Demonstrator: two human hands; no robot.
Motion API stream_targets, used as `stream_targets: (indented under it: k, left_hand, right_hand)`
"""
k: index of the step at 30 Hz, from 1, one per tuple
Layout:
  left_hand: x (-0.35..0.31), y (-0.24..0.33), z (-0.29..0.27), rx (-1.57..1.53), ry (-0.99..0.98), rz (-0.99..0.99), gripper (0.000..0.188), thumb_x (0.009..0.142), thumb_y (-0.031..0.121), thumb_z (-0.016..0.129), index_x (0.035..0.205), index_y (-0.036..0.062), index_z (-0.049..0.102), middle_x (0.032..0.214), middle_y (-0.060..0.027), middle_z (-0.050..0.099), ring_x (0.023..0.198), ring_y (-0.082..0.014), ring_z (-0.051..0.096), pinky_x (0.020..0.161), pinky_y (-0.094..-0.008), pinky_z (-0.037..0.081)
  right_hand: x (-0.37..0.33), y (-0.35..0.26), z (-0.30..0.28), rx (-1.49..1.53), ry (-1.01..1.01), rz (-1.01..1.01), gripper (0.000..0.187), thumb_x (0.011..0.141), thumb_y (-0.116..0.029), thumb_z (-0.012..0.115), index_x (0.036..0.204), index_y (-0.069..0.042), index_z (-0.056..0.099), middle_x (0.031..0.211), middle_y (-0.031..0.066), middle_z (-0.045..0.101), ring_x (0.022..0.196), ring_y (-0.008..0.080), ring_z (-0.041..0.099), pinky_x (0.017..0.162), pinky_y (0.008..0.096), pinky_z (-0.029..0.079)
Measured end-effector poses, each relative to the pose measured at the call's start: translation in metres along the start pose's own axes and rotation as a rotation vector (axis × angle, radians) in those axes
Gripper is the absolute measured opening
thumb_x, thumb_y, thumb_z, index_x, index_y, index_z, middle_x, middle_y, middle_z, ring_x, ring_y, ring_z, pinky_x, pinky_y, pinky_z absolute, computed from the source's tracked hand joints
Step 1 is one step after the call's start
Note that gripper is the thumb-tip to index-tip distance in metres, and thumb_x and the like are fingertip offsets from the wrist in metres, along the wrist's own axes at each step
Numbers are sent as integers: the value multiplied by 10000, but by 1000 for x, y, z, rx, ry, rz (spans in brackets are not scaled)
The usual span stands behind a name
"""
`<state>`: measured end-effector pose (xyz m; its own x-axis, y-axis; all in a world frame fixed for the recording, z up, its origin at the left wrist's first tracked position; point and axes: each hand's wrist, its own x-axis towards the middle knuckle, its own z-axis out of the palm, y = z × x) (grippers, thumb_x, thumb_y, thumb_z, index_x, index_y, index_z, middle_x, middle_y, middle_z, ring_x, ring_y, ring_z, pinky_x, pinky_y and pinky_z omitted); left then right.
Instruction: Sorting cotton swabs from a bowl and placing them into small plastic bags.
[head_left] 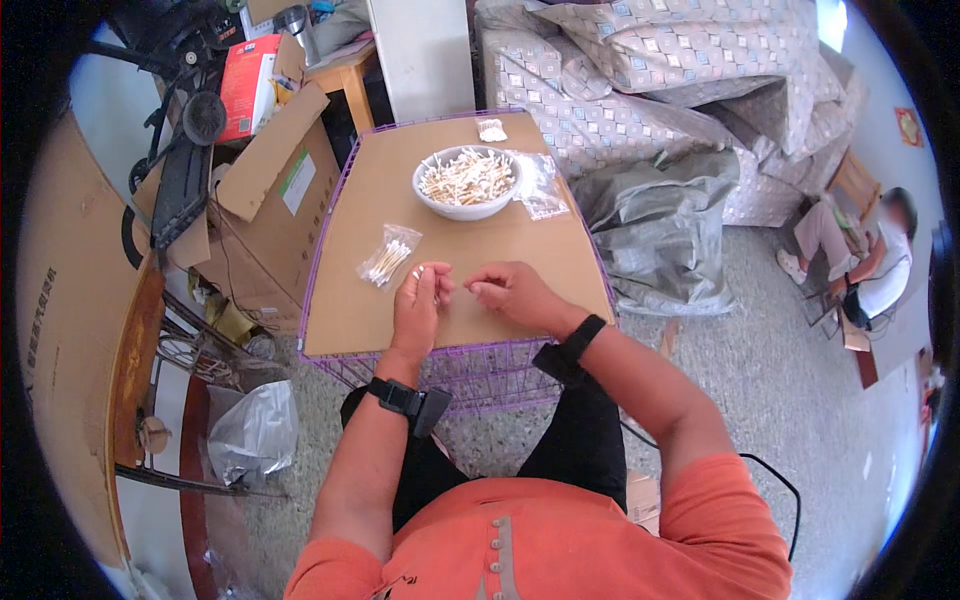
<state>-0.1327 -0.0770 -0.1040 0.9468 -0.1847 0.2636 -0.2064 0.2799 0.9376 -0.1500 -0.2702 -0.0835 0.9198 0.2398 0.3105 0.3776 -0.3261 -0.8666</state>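
Over the near part of the cardboard tabletop (360, 325), my left hand (422, 300) is curled closed around cotton swabs (418, 271), whose white tips show at its fingers. Just to its right, my right hand (512, 297) has its fingers bent and pinched together; anything between them is too small to make out. The two hands are close but apart. Beyond them stands a white bowl (466, 212) heaped with loose cotton swabs. A clear bag of cotton swabs (388, 257) lies beside my left hand, toward the far left.
Flat clear plastic bags (541, 186) lie right of the bowl, and a small white bundle (491, 130) sits behind it. Purple wire mesh (470, 385) supports the tabletop. Cardboard boxes (285, 190) stand left, a grey sack (665, 230) right. A person (875, 270) sits far right.
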Motion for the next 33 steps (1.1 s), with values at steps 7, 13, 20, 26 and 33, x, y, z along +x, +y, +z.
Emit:
stream_targets:
  k: [7,13,20,26,33]
  left_hand:
    - [-9,17,11,103,-37,-7,205,1028,187,473,1093,47,608,679,83,421,574,0,361,492,-177,284]
    - [-7,12,9,160,-55,-63,193,1021,187,487,1070,52,616,627,89,402,527,-11,324,475,-191,266]
    - [-7,14,11,175,-59,-70,185,1012,188,504,1041,59,634,626,93,394,534,-6,325,470,-193,260]
    - [-7,13,8,157,-31,-81,172,1004,180,517,1032,71,647,634,99,395,547,1,337,476,-191,262]
    - [-6,10,7,57,-66,-116,203,1025,201,479,1085,50,600,621,55,452,528,-28,362,474,-199,300]
  right_hand:
    - [71,-27,-70,-451,60,-263,137,850,-109,615,939,-67,710,903,160,688,848,326,661,776,401,523]
    - [144,-12,-76,-769,-13,-362,170,836,-91,579,922,-118,723,891,168,678,852,360,647,792,450,516]
    - [186,1,-46,-883,-207,-263,148,797,-112,597,853,-81,730,916,186,697,855,355,680,777,450,528]
    - [194,2,-42,-928,-234,-218,76,791,-108,602,785,-123,677,906,137,632,834,330,633,728,436,489]
    - [176,1,-61,-624,88,-509,112,839,-147,597,888,-71,664,842,154,675,798,357,644,715,427,510]
